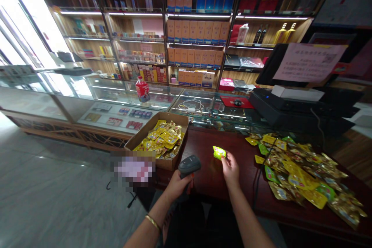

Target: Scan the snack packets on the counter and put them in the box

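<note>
My left hand (178, 186) is wrapped round the handle of a dark grey barcode scanner (189, 164), whose head tilts toward the right. In my right hand (231, 168) a small yellow-green snack packet (219, 152) is pinched by its near edge, above the dark red counter (200, 139). Left of the scanner, an open cardboard box (136, 139) holds many yellow and gold packets (162, 138). To the right of my right hand lies a loose heap of similar packets (302, 174), mostly gold and yellow with a few green ones.
A red-capped bottle (142, 90) stands on the glass display case (116, 97). Behind the heap are a monitor (270, 64) with a paper sheet, and a mouse (237, 102) on a red mat. A dark cable (261, 166) crosses the counter. Stocked shelves (197, 42) line the back.
</note>
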`<state>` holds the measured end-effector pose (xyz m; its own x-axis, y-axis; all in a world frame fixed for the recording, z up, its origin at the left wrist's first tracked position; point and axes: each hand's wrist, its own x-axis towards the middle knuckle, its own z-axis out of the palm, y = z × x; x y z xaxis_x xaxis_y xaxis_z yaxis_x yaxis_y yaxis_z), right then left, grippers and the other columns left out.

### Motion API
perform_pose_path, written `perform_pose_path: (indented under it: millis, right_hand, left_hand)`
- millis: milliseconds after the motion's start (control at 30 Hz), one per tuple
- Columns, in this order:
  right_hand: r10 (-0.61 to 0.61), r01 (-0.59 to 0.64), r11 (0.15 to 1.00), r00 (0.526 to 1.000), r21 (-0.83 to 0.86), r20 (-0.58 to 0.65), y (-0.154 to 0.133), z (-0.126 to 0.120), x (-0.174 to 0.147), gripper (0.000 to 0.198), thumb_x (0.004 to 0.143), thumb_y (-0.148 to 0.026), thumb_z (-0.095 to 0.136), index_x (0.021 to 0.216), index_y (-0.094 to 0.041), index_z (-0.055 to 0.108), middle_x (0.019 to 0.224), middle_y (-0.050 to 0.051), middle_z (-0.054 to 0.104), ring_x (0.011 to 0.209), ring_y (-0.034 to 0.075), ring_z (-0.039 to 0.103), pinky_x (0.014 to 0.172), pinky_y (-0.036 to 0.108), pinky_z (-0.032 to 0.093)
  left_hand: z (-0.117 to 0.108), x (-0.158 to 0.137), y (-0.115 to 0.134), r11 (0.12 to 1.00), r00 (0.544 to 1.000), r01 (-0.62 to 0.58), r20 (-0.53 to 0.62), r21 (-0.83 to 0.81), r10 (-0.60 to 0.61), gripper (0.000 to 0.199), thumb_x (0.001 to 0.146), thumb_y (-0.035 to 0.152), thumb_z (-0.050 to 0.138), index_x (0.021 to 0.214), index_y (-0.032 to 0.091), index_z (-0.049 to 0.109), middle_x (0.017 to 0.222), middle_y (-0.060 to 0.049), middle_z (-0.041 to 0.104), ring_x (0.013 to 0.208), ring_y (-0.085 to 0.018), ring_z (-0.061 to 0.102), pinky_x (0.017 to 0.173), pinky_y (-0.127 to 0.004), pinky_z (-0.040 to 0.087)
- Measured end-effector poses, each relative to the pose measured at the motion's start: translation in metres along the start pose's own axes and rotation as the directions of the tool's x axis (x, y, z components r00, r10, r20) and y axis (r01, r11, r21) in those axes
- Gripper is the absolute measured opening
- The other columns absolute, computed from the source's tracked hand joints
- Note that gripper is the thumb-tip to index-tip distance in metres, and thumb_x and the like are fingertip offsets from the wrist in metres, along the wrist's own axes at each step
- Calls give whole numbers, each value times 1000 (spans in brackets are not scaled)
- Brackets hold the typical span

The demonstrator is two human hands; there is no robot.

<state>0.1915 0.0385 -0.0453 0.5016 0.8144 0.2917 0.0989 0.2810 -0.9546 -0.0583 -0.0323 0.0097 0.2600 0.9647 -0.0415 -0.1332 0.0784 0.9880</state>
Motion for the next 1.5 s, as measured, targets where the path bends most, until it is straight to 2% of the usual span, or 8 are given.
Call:
perform_pose_path:
  millis: [367, 667, 933, 1100, 1200, 1333, 1400, 1500]
  right_hand:
    - [-37, 38, 999, 999, 21, -21, 8, -2, 2, 52, 82, -60, 73, 115, -19, 71, 114, 16, 79, 105, 32, 76, 96, 49, 61]
    - [-44, 39, 998, 987, -42, -153, 4, -6, 5, 56, 82, -63, 70, 116, -18, 72, 118, 18, 78, 105, 32, 76, 95, 46, 60]
    - [-74, 67, 992, 995, -104, -71, 4, -5, -3, 48, 85, -54, 68, 114, -16, 76, 115, 18, 80, 103, 32, 77, 92, 44, 61]
    - [-211, 219, 953, 976, -210, 61, -8, -4, -6, 39, 93, -47, 63, 116, -19, 79, 119, 15, 80, 110, 30, 76, 100, 46, 60]
    - [-327, 327, 912, 944, -249, 39, -18, -5, -4, 37, 99, -43, 58, 121, -22, 78, 126, 13, 78, 117, 28, 74, 106, 48, 57]
    - [-456, 452, 854, 889, -256, 46, -18, -7, 0, 31, 100, -40, 58, 113, -22, 81, 115, 13, 81, 106, 27, 77, 98, 46, 61]
    - [-477, 487, 837, 873, -252, 101, -14, -7, 0, 28, 99, -38, 60, 109, -23, 81, 111, 13, 82, 102, 27, 78, 96, 46, 63]
    - [-447, 452, 851, 891, -266, 83, -11, -5, -1, 31, 98, -41, 59, 110, -21, 81, 112, 14, 82, 103, 28, 78, 96, 46, 62]
  left_hand:
    - [0, -1, 0, 1000, 1000, -8, -2, -25, 8, 62, 76, 72, 78, 56, 15, 63, 47, -2, 59, 36, -10, 49, 40, -23, 33]
    - [-1, 0, -2, 999, 999, 38, -4, -17, -38, 61, 72, 74, 80, 63, 15, 66, 52, -3, 63, 36, -11, 52, 39, -23, 36]
    - [0, 0, 1, 999, 1000, 21, 7, -42, -21, 59, 73, 71, 81, 62, 16, 62, 50, -2, 61, 35, -10, 50, 38, -22, 35]
    - [1, 1, -2, 998, 999, 33, -15, -50, -33, 59, 69, 72, 84, 72, 16, 64, 50, 1, 60, 35, -11, 49, 36, -23, 37]
    - [0, 1, -1, 999, 999, 30, -12, -34, -31, 58, 70, 71, 82, 71, 16, 63, 51, 0, 62, 36, -11, 50, 38, -23, 38]
    - [0, 0, 2, 1000, 1000, 14, 1, -28, -14, 55, 73, 68, 82, 68, 17, 62, 50, 0, 60, 37, -11, 50, 39, -23, 36]
    - [1, -1, 3, 999, 1000, 16, 3, -35, -16, 55, 72, 68, 82, 68, 17, 62, 49, 0, 59, 36, -11, 50, 39, -23, 35]
    - [1, 0, 3, 999, 1000, 24, 1, -35, -24, 58, 71, 71, 82, 66, 17, 62, 50, -1, 60, 36, -11, 50, 39, -23, 35]
